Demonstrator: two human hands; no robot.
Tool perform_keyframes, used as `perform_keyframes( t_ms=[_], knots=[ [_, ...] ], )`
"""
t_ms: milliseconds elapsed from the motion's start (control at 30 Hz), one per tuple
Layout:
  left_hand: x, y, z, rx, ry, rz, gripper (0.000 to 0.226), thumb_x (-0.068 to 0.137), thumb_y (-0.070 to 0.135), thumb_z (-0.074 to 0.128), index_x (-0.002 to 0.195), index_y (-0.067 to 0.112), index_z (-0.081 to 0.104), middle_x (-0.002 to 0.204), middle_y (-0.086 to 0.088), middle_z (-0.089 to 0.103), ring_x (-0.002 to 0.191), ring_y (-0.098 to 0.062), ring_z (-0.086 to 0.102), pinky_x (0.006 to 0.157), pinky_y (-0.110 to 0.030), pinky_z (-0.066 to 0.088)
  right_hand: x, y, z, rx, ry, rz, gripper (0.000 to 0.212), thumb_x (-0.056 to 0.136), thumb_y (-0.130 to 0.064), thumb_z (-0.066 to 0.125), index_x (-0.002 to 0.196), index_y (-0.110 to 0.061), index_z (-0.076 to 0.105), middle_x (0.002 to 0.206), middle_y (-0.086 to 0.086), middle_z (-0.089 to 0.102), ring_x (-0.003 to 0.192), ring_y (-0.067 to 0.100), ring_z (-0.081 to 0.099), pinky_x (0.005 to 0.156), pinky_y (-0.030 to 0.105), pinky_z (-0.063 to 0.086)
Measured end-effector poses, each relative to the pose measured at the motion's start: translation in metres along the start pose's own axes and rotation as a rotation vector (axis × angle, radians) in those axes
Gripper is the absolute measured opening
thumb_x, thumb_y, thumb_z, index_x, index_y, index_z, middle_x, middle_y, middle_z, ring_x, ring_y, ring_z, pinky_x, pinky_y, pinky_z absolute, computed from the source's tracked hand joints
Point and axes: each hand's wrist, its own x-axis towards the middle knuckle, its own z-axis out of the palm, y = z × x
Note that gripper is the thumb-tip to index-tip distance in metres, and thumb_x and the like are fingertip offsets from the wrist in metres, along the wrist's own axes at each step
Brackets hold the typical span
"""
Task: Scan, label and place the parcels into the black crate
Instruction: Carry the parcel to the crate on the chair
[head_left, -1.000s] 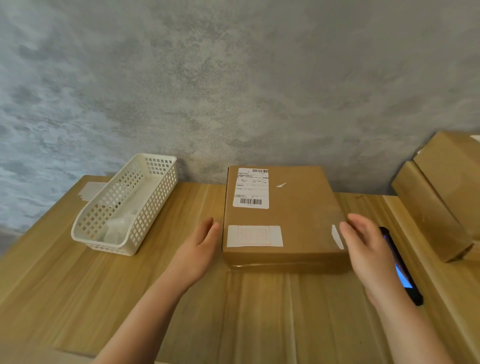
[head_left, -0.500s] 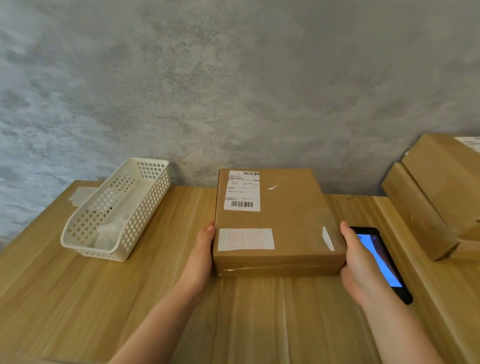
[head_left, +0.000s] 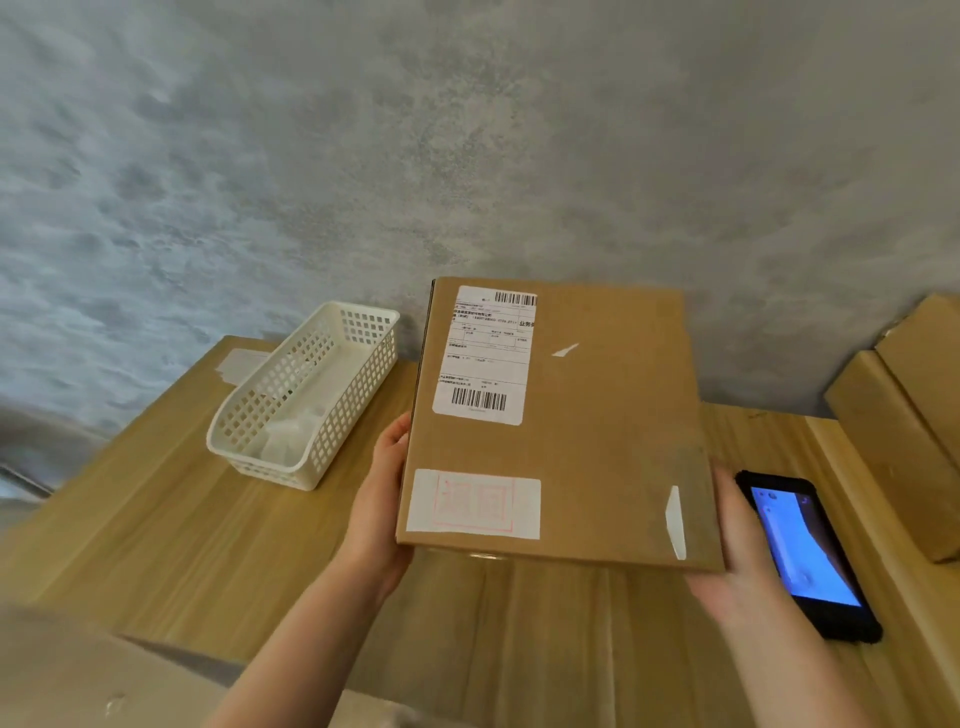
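1. The parcel (head_left: 561, 421) is sitting raised off the bench (head_left: 171, 525), its labelled face tilted toward the camera.
2. The left hand (head_left: 379, 514) and right hand (head_left: 737, 561) are each gripping a side edge, fingers curling underneath.
3. Keeping it level with even pressure would probably be steadying the carry past the phone (head_left: 805, 556); the black crate is not showing.

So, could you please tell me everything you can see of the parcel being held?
The parcel is a flat brown cardboard box, tilted with its top toward the camera. It bears a white shipping label with two barcodes, a white sticker with red print and tape scraps. The left hand and right hand hold its sides.
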Motion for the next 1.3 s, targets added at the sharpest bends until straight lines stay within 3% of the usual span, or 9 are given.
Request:
perform_keyframes(
  t_ms=[67,167,333,433,733,833,967,1167,1300],
  knots=[
    [-0.004,0.009,-0.013,0.029,-0.019,0.016,0.034,0.103,0.036,0.044,0.130,0.022,0.060,0.113,-0.005,0.074,0.103,-0.025,0.072,0.080,-0.038,0.054,-0.001,0.001,0.017,-0.012,-0.031,0.046,0.035,0.098,-0.038,0.050,0.080,-0.023,0.077,0.088,0.001,0.072,0.078,0.014,0.069,0.075,0.033,0.050],
    [-0.013,0.025,-0.038,0.061,-0.011,0.061,0.035,0.106,0.028,0.037,0.108,0.021,0.071,0.102,-0.006,0.076,0.096,-0.024,0.073,0.072,-0.031,0.056,-0.002,0.003,0.045,-0.025,-0.093,0.079,0.041,0.101,-0.040,0.046,0.089,-0.021,0.080,0.097,0.002,0.077,0.083,0.015,0.074,0.082,0.037,0.051],
    [-0.040,0.047,-0.105,0.070,0.072,0.153,0.031,0.107,0.024,0.037,0.110,0.013,0.067,0.088,-0.003,0.077,0.080,-0.018,0.074,0.059,-0.024,0.056,-0.021,0.017,0.118,-0.085,-0.235,0.116,0.059,0.102,-0.038,0.041,0.059,-0.026,0.079,0.072,-0.003,0.076,0.060,0.009,0.072,0.047,0.020,0.054],
    [-0.064,0.064,-0.164,0.115,0.174,0.195,0.029,0.106,0.019,0.039,0.104,0.006,0.064,0.082,-0.005,0.073,0.075,-0.021,0.070,0.055,-0.022,0.053,-0.040,0.041,0.175,-0.123,-0.317,0.143,0.063,0.103,-0.036,0.039,0.056,-0.024,0.077,0.066,-0.004,0.073,0.056,0.007,0.069,0.044,0.018,0.052],
    [-0.179,0.115,-0.367,0.108,0.476,0.276,0.029,0.104,0.015,0.038,0.091,0.008,0.063,0.079,-0.006,0.069,0.074,-0.021,0.067,0.060,-0.025,0.051,-0.124,0.173,0.353,-0.321,-0.564,0.221,0.038,0.103,-0.043,0.040,0.102,-0.025,0.074,0.098,0.000,0.078,0.083,0.011,0.074,0.069,0.031,0.053],
    [-0.216,0.127,-0.428,0.052,0.610,0.258,0.033,0.105,0.016,0.036,0.085,0.013,0.062,0.069,0.001,0.071,0.065,-0.013,0.069,0.058,-0.025,0.052,-0.154,0.221,0.410,-0.365,-0.604,0.293,0.037,0.103,-0.040,0.041,0.098,-0.023,0.073,0.087,-0.003,0.078,0.074,0.009,0.073,0.067,0.030,0.053],
    [-0.253,0.133,-0.503,0.035,0.742,0.227,0.028,0.105,0.023,0.040,0.095,0.013,0.065,0.080,-0.003,0.073,0.076,-0.019,0.071,0.060,-0.024,0.053,-0.182,0.283,0.473,-0.454,-0.654,0.363,0.039,0.100,-0.045,0.048,0.092,-0.025,0.080,0.100,0.001,0.077,0.091,0.016,0.073,0.085,0.040,0.052],
    [-0.268,0.140,-0.588,-0.022,0.896,0.154,0.032,0.106,0.027,0.040,0.114,0.007,0.064,0.096,-0.009,0.075,0.093,-0.026,0.073,0.076,-0.035,0.054,-0.194,0.356,0.554,-0.557,-0.698,0.417,0.032,0.097,-0.043,0.054,0.088,-0.023,0.077,0.083,-0.001,0.077,0.077,0.016,0.071,0.073,0.038,0.052],
    [-0.247,0.155,-0.640,-0.087,0.977,0.128,0.032,0.106,0.027,0.039,0.100,0.013,0.067,0.086,-0.003,0.076,0.086,-0.022,0.072,0.078,-0.034,0.052,-0.176,0.402,0.614,-0.576,-0.717,0.444,0.028,0.097,-0.038,0.056,0.091,-0.020,0.075,0.082,0.000,0.077,0.077,0.018,0.069,0.072,0.037,0.051]
  ],
)
